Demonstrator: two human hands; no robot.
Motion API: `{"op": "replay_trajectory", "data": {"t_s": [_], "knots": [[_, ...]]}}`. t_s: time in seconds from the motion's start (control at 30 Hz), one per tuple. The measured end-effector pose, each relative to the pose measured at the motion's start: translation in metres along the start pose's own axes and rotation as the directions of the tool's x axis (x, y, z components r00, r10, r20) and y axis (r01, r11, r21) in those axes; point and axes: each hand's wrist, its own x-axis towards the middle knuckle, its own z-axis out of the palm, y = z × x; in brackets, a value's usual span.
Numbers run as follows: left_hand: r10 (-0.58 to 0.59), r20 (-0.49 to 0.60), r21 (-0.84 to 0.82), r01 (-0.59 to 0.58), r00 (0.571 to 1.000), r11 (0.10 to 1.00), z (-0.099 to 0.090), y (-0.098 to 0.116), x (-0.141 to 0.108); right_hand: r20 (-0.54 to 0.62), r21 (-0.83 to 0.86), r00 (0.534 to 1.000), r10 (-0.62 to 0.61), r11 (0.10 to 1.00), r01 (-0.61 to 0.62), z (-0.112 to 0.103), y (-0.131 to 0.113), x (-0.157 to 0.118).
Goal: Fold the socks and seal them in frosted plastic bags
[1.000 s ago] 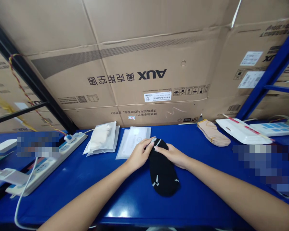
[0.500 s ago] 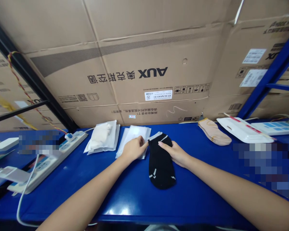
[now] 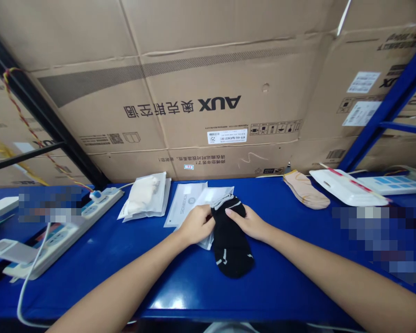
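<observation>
A pair of black ankle socks point(image 3: 232, 245) with light grey marks and grey-edged cuffs is in my right hand point(image 3: 253, 224), thumb on top near the cuffs. My left hand point(image 3: 197, 225) is closed just left of the cuffs, on a translucent plastic bag point(image 3: 205, 243). That bag lies partly beneath the socks and my left hand, showing above and below them. My left fingertips are hidden, so whether they also touch the socks I cannot tell. Behind my left hand lies another translucent bag point(image 3: 185, 203) with printed lettering, flat on the table.
Filled bags point(image 3: 143, 196) with something whitish inside lie at the back left of the blue table point(image 3: 180, 286). Beige socks point(image 3: 307, 189) and a white tray point(image 3: 346, 187) sit back right. A power strip point(image 3: 65, 233) with cables runs along the left. Large cardboard point(image 3: 180, 78) stands behind.
My left hand has drawn the top bag toward me and rightward, off the other bag, whose lettering now shows. The socks, still in my right hand, are slightly lower and overlap the bag.
</observation>
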Motion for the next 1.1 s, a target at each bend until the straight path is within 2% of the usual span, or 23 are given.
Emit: {"op": "replay_trajectory", "data": {"t_s": [0.1,0.2,0.27,0.33,0.43,0.5,0.57,0.6,0.67,0.7,0.73,0.77,0.8,0.83,0.87,0.9,0.93,0.97,1.0,1.03,1.1], "knots": [[-0.038,-0.150,-0.041,0.032,0.988,0.999,-0.001,0.000,0.001,-0.027,-0.007,0.999,0.039,0.999,-0.040,-0.001,0.000,0.001],[-0.086,-0.370,-0.079,0.061,0.925,0.995,-0.004,0.003,0.001,-0.035,-0.112,0.999,0.032,0.993,-0.036,0.001,0.002,0.001],[-0.011,-0.431,0.009,0.016,0.902,1.000,-0.005,0.008,0.000,-0.032,-0.244,0.999,0.003,0.970,-0.011,0.004,0.001,0.000],[0.173,-0.383,0.199,-0.101,0.907,0.975,-0.004,0.014,-0.002,-0.034,-0.305,0.999,-0.025,0.952,0.014,0.009,-0.001,-0.002],[0.418,-0.148,0.445,-0.317,0.896,0.837,0.000,0.024,-0.005,-0.071,-0.178,0.997,-0.016,0.984,0.003,0.014,-0.006,-0.003],[0.460,-0.011,0.512,-0.390,0.888,0.765,0.002,0.026,-0.006,-0.124,-0.035,0.992,0.037,0.999,-0.042,0.016,-0.006,-0.002],[0.437,0.019,0.508,-0.385,0.899,0.770,0.003,0.025,-0.007,-0.186,0.091,0.980,0.074,0.994,-0.058,0.016,-0.004,-0.002],[0.417,-0.027,0.486,-0.352,0.909,0.800,0.003,0.023,-0.007,-0.213,0.141,0.974,0.077,0.989,-0.048,0.016,-0.002,-0.001],[0.349,-0.254,0.394,-0.233,0.902,0.889,0.003,0.018,-0.005,-0.258,0.220,0.963,0.070,0.975,-0.012,0.016,0.003,0.000],[0.285,-0.401,0.309,-0.164,0.870,0.937,0.004,0.015,-0.004,-0.275,0.246,0.959,0.066,0.969,0.004,0.015,0.005,0.000],[0.190,-0.538,0.185,-0.105,0.821,0.977,0.004,0.012,-0.002,-0.286,0.263,0.956,0.065,0.965,0.014,0.015,0.006,0.001],[0.061,-0.634,0.020,-0.063,0.771,0.998,0.004,0.011,0.000,-0.293,0.271,0.954,0.064,0.962,0.018,0.015,0.007,0.001],[-0.094,-0.659,-0.180,-0.036,0.746,0.983,0.004,0.010,0.002,-0.292,0.270,0.954,0.063,0.963,0.019,0.015,0.007,0.000],[-0.250,-0.601,-0.394,-0.009,0.759,0.919,0.004,0.010,0.003,-0.284,0.261,0.957,0.058,0.965,0.019,0.014,0.007,0.000],[-0.378,-0.466,-0.591,0.036,0.800,0.806,0.004,0.012,0.004,-0.268,0.244,0.962,0.047,0.970,0.021,0.014,0.006,0.000],[-0.455,-0.286,-0.743,0.105,0.843,0.661,0.003,0.014,0.005,-0.241,0.223,0.970,0.030,0.975,0.025,0.014,0.006,0.000],[-0.480,-0.100,-0.836,0.188,0.871,0.516,0.002,0.016,0.005,-0.209,0.198,0.978,0.007,0.980,0.035,0.014,0.005,-0.001],[-0.469,0.056,-0.879,0.266,0.881,0.396,0.001,0.019,0.004,-0.175,0.169,0.984,-0.019,0.984,0.050,0.014,0.005,-0.001],[-0.446,0.161,-0.894,0.321,0.881,0.311,0.001,0.022,0.003,-0.145,0.140,0.988,-0.046,0.988,0.066,0.014,0.006,-0.001],[-0.425,0.220,-0.899,0.352,0.878,0.261,0.000,0.024,0.002,-0.125,0.113,0.990,-0.070,0.990,0.085,0.014,0.006,-0.001],[-0.405,0.248,-0.903,0.362,0.880,0.233,0.001,0.027,0.001,-0.112,0.064,0.987,-0.112,0.991,0.120,0.013,0.009,-0.001]]}}
